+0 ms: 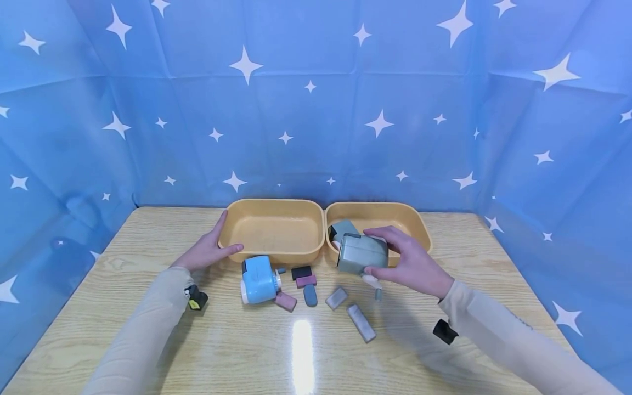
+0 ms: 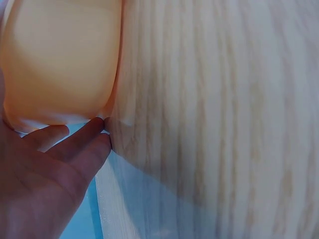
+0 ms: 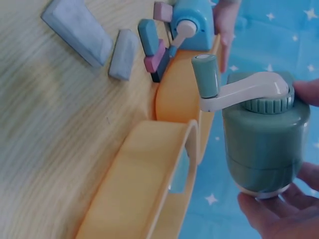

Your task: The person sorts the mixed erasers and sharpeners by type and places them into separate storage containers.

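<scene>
My right hand (image 1: 412, 262) holds a grey-green hand-crank pencil sharpener (image 1: 364, 255) above the near rim of the right tan bin (image 1: 407, 222). In the right wrist view, the fingers and thumb are round the body of this sharpener (image 3: 264, 144), and its white crank arm points away from the palm. A second grey-green object (image 1: 344, 229), partly hidden, lies in that bin. My left hand (image 1: 208, 248) rests at the left end of the left tan bin (image 1: 271, 233), with fingers extended along its side (image 2: 79, 142). Near its thumb, a blue crank sharpener (image 1: 259, 280) lies on the table.
Between the hands lie several small blocks that look like erasers: black (image 1: 302, 272), magenta (image 1: 306, 281), blue-grey (image 1: 310, 295), pink (image 1: 285, 301), and two grey ones, short (image 1: 337, 298) and long (image 1: 361, 323). A blue star-patterned cloth (image 1: 316, 109) surrounds the wooden table (image 1: 237, 351).
</scene>
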The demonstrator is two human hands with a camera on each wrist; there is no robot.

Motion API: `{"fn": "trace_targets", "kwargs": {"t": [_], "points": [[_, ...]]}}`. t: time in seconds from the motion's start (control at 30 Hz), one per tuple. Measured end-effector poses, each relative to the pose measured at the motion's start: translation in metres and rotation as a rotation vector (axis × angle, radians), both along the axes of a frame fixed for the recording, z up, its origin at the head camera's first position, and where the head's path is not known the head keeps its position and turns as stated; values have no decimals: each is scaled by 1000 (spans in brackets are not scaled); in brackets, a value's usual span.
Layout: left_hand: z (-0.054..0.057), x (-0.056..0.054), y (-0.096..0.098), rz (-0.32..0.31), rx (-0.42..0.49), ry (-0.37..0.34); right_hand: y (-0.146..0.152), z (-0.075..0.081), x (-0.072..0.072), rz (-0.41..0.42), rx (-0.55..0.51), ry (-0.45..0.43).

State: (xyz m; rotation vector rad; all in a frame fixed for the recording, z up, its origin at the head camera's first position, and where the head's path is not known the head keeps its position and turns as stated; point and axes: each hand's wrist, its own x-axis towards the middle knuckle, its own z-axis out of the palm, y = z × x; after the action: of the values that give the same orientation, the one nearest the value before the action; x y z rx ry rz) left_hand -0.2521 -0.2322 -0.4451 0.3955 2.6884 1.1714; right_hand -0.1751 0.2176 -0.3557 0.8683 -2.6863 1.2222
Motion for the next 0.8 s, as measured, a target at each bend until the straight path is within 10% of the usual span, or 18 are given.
{"fn": "trace_targets", "kwargs": {"t": [0.8], "points": [[1,0,0,3,3,-6,4,20,-25,-21,-49,-38]]}}
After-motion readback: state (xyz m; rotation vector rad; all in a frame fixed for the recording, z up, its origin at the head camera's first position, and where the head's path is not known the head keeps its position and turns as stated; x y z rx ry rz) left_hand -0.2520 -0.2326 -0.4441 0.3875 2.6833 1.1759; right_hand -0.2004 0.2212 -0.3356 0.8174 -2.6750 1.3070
